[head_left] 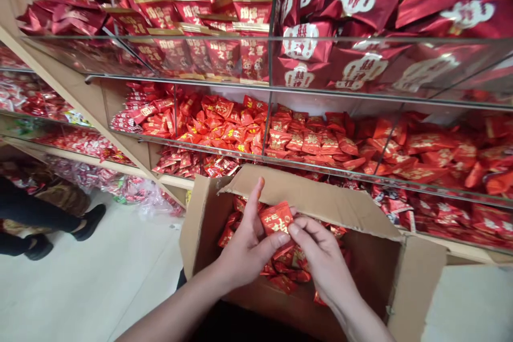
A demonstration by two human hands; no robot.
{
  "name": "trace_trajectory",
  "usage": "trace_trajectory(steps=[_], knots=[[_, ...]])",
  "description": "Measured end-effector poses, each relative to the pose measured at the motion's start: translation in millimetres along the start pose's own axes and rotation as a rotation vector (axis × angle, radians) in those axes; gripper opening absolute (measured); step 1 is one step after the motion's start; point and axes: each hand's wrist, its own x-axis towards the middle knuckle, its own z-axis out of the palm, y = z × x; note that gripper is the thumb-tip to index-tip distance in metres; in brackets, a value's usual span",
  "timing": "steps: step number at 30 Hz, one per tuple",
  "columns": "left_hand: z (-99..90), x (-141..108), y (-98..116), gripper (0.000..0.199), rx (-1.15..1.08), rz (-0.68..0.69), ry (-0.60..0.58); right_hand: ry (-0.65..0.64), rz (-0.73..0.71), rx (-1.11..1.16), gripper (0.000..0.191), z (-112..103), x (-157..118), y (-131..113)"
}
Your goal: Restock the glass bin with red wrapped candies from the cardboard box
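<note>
A small red candy packet (276, 216) with gold print is held up over an open cardboard box (308, 195). My left hand (245, 250) supports it from the left, its thumb pressed on the packet's lower part and its index finger sticking up. My right hand (323, 254) pinches the packet's right edge between thumb and fingers. Beneath both hands, more red candy packets (282, 282) lie loose inside the box. My hands hide part of that pile.
Shelves with clear front panels (224, 152) rise behind the box, filled with red candy packets (312, 141). Larger dark red bags (352, 5) fill the upper right. At the left, another person's shoes (90, 222) are on the pale floor (116, 267), near bagged sweets (136, 192).
</note>
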Motion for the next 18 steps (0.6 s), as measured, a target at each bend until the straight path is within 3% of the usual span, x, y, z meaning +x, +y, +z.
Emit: trace_trajectory(steps=[4, 13, 15, 18], knots=[[0.4, -2, -6, 0.083, -0.002, 0.007, 0.094, 0.066, 0.012, 0.101, 0.021, 5, -2, 11], [-4.8, -7, -11, 0.067, 0.156, -0.027, 0.128, -0.017, -0.021, 0.043, 0.018, 3, -3, 20], [-4.8, -7, -10, 0.066, 0.122, -0.016, 0.146, 0.014, -0.142, -0.085, 0.017, -2, -4, 22], [-7.4, -4, -8, 0.067, 0.062, -0.032, 0.201, 0.058, -0.526, -0.469, 0.042, -10, -2, 16]])
